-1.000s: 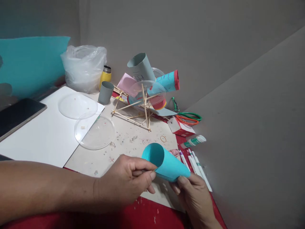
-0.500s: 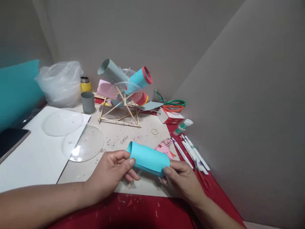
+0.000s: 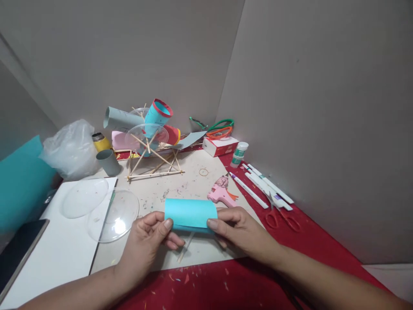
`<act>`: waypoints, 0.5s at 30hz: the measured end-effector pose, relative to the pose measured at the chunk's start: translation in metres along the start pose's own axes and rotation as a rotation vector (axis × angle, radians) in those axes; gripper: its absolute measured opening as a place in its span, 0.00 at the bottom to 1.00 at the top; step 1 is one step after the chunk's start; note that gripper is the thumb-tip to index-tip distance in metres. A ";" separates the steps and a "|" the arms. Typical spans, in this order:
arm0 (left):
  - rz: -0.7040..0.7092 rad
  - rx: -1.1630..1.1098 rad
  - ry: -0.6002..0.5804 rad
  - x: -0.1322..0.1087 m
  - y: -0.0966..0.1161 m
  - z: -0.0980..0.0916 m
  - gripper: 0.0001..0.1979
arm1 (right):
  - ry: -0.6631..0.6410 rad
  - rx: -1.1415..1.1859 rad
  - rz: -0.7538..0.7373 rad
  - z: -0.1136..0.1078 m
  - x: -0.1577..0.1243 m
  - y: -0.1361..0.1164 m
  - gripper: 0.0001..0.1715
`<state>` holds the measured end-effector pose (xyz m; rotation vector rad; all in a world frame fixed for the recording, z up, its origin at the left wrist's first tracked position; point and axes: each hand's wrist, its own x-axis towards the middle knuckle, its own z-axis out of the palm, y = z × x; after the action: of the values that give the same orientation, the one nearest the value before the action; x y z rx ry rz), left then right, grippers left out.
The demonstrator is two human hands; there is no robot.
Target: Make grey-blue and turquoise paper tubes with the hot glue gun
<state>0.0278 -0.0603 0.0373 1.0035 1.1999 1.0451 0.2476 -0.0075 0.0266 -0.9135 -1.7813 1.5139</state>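
Note:
A blue sheet of paper rolled into a tube [image 3: 191, 212] lies level between my two hands, its long edge overlapping along the side facing me. My left hand [image 3: 151, 234] pinches the tube's left end, thumb in front. At the right end, my right hand [image 3: 240, 228] grips it the same way. Just behind the tube rests a pink glue gun [image 3: 221, 193]. Farther back stands a wheel frame of wooden sticks [image 3: 155, 175] with clear plastic discs, carrying a grey paper tube [image 3: 121, 119] and a blue tube with a red rim [image 3: 158, 116].
Two clear lids [image 3: 118, 215] lie at left, partly on a white board [image 3: 54, 241], near a dark phone [image 3: 22, 249]. A grey cup [image 3: 109, 162], yellow bottle [image 3: 102, 142] and plastic bag [image 3: 71, 150] stand behind. Right are red-handled scissors [image 3: 280, 213], several markers [image 3: 248, 190] and small jars [image 3: 239, 154].
The blue paper tube has turned from slanting to nearly level, still held at both ends. My view has shifted. The wheel's tubes have rotated somewhat, the blue one now pointing more upward.

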 end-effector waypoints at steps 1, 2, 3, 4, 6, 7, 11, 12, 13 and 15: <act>0.000 -0.001 0.001 -0.001 0.000 0.001 0.14 | -0.001 0.005 0.001 0.001 0.000 0.000 0.32; -0.004 -0.010 0.001 -0.001 0.000 0.002 0.14 | 0.005 0.010 -0.006 0.002 0.000 0.000 0.31; -0.013 -0.024 0.004 -0.001 0.000 0.003 0.15 | 0.017 0.015 -0.020 0.003 0.000 -0.001 0.30; -0.025 -0.041 0.006 -0.001 0.000 0.003 0.15 | 0.032 0.018 -0.038 0.004 0.001 -0.001 0.28; -0.045 -0.077 0.009 -0.001 -0.001 0.003 0.16 | 0.052 0.018 -0.075 0.004 0.001 -0.003 0.24; -0.052 -0.089 0.004 -0.001 -0.001 0.003 0.16 | 0.052 0.015 -0.086 0.004 0.001 -0.003 0.23; -0.089 -0.080 -0.080 -0.001 0.000 0.002 0.19 | 0.007 -0.016 -0.110 0.004 0.001 -0.004 0.23; -0.110 -0.072 -0.110 -0.001 -0.001 0.002 0.20 | -0.006 -0.026 -0.121 0.004 0.001 -0.003 0.23; -0.129 -0.067 -0.136 -0.001 -0.001 0.002 0.21 | -0.016 -0.033 -0.134 0.004 0.001 -0.002 0.23; -0.158 -0.055 -0.182 -0.001 -0.003 0.002 0.22 | -0.035 -0.046 -0.163 0.005 0.001 -0.001 0.23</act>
<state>0.0302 -0.0625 0.0346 0.9242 1.0769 0.8404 0.2430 -0.0092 0.0267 -0.7477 -1.8747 1.3986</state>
